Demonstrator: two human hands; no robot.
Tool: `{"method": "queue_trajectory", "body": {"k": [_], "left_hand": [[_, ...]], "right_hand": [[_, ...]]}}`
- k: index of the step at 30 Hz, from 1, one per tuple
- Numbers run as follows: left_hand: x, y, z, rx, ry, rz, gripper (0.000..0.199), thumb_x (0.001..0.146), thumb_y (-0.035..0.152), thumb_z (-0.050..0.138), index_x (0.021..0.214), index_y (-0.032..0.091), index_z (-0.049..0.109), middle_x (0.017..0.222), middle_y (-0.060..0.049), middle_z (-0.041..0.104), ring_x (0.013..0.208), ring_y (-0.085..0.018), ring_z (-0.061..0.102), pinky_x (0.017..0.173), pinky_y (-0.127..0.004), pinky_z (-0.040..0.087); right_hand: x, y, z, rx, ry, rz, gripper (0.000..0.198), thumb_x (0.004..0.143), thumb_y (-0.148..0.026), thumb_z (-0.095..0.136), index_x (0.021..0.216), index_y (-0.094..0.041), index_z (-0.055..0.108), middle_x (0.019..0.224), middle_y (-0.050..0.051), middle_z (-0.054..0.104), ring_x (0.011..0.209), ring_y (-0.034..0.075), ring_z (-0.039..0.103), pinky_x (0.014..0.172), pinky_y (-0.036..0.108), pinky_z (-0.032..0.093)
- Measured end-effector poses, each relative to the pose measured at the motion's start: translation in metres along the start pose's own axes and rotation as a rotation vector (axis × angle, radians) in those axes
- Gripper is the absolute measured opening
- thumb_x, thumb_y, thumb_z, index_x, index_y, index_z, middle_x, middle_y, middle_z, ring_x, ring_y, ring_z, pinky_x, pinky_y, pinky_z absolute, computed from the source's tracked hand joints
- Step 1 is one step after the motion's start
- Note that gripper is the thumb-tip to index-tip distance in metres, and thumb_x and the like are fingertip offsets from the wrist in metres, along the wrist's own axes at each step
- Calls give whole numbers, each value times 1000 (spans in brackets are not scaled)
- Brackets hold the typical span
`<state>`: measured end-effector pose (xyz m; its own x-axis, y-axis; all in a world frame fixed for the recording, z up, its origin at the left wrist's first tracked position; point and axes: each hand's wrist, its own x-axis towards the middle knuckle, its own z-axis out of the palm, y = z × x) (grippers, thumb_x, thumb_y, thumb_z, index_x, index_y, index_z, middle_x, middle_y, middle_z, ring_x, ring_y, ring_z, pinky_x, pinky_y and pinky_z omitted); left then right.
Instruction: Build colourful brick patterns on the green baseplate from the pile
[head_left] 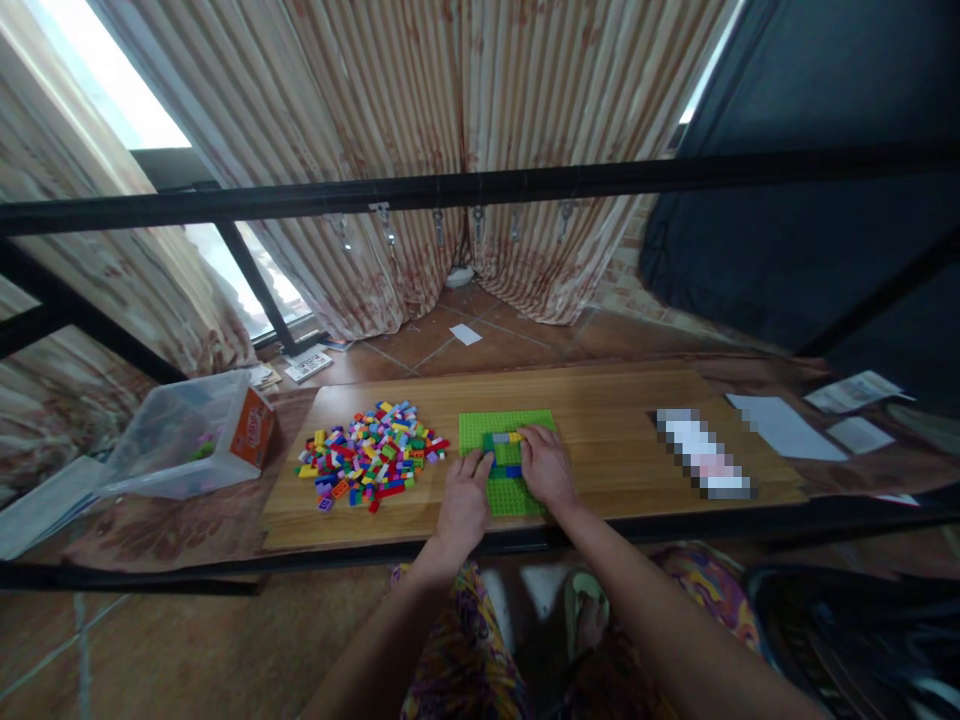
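Observation:
A bright green baseplate (469, 428) lies on the wooden board in front of me. On it stands a small outline of toy bricks (501, 438), in green, light grey, yellow and blue. My left hand (463, 498) is at the plate's left side, its bent fingers and thumb closed against the left bricks. From the right, my right hand (549, 468) reaches over the plate with its fingers curled at the yellow and blue bricks on that side. My fingers partly cover the bricks they touch.
Left of the plate is a loose heap of multicoloured bricks (375, 450). A clear plastic box (180, 470) with an orange label stands further left. A blurred-out object (701, 455) and white papers (780, 425) lie to the right. A black rail (480, 188) crosses beyond the table.

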<state>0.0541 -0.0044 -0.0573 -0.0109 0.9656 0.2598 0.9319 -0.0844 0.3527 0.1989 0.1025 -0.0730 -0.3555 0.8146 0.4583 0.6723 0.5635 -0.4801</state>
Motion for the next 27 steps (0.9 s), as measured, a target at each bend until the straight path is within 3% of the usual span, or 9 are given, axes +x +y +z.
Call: {"method": "queue_trajectory", "body": {"k": [16, 27], "left_hand": [[5, 12, -4, 113, -78, -55, 53, 81, 3, 38, 132, 12, 49, 133, -15, 53, 119, -27, 48, 102, -43, 38], [10, 21, -6, 173, -63, -98, 46, 85, 5, 35, 127, 15, 54, 125, -15, 59, 112, -27, 52, 92, -45, 45]], "right_hand": [[-2, 2, 2, 30, -3, 3, 35, 88, -19, 36, 110, -16, 63, 109, 13, 63, 107, 24, 53, 94, 42, 43], [-3, 5, 6, -4, 35, -30, 35, 90, -20, 35, 107, -16, 65, 106, 13, 63, 102, 24, 53, 91, 42, 44]]}}
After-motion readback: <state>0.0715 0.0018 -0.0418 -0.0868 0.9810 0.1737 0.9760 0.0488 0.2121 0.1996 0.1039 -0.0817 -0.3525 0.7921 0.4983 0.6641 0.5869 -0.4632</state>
